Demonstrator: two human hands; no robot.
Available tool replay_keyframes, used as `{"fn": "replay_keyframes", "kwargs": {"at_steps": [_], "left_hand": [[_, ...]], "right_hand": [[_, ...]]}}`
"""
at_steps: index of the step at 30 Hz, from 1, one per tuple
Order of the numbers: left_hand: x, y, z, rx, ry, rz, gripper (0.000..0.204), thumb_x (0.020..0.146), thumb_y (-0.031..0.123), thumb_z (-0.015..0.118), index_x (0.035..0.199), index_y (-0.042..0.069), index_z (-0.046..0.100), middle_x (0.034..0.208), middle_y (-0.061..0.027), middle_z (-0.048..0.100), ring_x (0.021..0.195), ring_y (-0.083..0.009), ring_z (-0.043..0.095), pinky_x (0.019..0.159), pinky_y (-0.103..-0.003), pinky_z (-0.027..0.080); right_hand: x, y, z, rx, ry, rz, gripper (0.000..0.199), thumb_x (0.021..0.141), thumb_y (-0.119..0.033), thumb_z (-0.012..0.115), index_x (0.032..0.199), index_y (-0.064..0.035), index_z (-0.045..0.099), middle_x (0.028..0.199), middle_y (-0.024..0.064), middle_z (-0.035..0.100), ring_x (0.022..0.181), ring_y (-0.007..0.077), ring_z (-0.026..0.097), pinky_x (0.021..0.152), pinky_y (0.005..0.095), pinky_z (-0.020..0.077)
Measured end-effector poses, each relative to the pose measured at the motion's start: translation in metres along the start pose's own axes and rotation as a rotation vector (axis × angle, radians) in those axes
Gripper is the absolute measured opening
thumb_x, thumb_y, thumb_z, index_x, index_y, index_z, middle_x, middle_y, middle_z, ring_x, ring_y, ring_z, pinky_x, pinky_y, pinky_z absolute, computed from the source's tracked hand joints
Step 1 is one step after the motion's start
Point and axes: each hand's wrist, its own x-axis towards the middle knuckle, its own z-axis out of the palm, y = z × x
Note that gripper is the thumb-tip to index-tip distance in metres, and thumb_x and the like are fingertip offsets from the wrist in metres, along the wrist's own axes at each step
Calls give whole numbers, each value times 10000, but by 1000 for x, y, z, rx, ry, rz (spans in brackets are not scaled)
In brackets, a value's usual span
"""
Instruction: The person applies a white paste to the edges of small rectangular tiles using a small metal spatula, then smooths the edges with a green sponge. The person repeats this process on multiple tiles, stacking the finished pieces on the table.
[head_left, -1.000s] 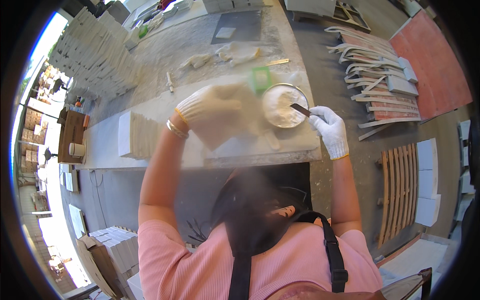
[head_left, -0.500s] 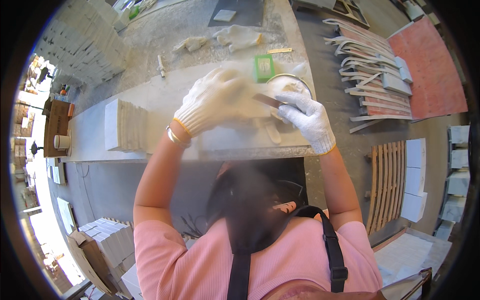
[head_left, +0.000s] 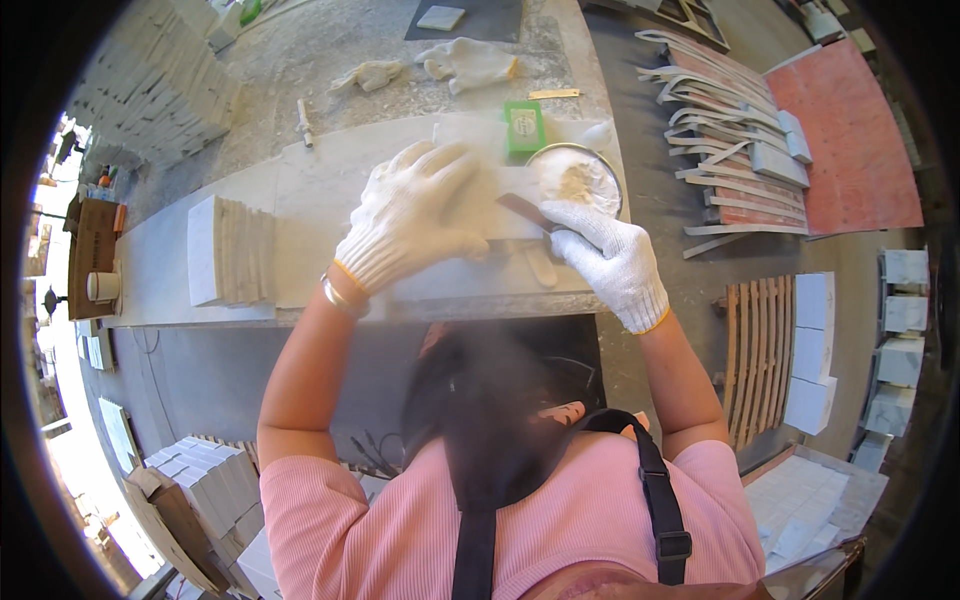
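Note:
My left hand (head_left: 412, 212), in a white knitted glove, is over the pale dusty slab (head_left: 330, 190) on the bench. Its fingers are stretched out and the thumb stands apart; I see nothing gripped in it. In my right hand (head_left: 612, 255), gloved too, is a putty knife (head_left: 526, 212), its dark flat blade pointing left. Just beyond that hand stands a round tin (head_left: 622, 190) with white, paste-like material (head_left: 575, 182) in it. A pale flat stick (head_left: 541, 264) lies beside the blade, partly hidden. Haze blurs the middle of the bench.
A row of upright white tiles (head_left: 228, 250) stands left. Behind the tin are a green box (head_left: 523, 130) and a brass-coloured strip (head_left: 554, 94). Loose gloves (head_left: 470, 66) lie farther back, near a white tube (head_left: 305, 122). Tall tile stacks (head_left: 150, 80) fill the far left.
My left hand has drawn back left from the blade, and its fingers show more spread. The right hand still holds the putty knife, and more of the tin shows. The whole view has shifted slightly.

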Motion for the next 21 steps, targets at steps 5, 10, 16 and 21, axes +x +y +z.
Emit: {"fn": "replay_keyframes", "kwargs": {"at_steps": [5,10,16,21], "left_hand": [[0,-1,3,-20,3,-16,922,607,441,898,1406,63,635,1518,-140,581,1430,-390,484,1177,-515,380],[0,-3,4,-6,0,-15,932,605,437,900,1418,69,631,1533,-132,573,1439,-393,473,1186,-519,373],[-1,-1,4,11,2,-16,932,605,432,901,1423,76,632,1532,-118,578,1439,-389,475,1182,-516,376],[0,0,3,5,-1,-19,938,602,442,904,1424,78,633,1529,-114,582,1440,-384,477,1178,-515,379]], "right_hand": [[-6,-2,-3,-1,-26,34,376,932,-22,723,1308,-30,739,1068,113,808,922,109,739,850,286,589],[-7,-3,-5,10,-35,56,381,939,-20,714,1319,-32,735,1023,106,809,859,92,721,801,280,592],[9,5,-2,105,-38,54,378,942,-14,704,1318,-31,737,1010,85,801,813,96,712,773,282,590],[3,2,0,75,-68,75,380,941,-15,707,1320,-30,733,1025,97,799,864,88,717,793,279,586]]}}
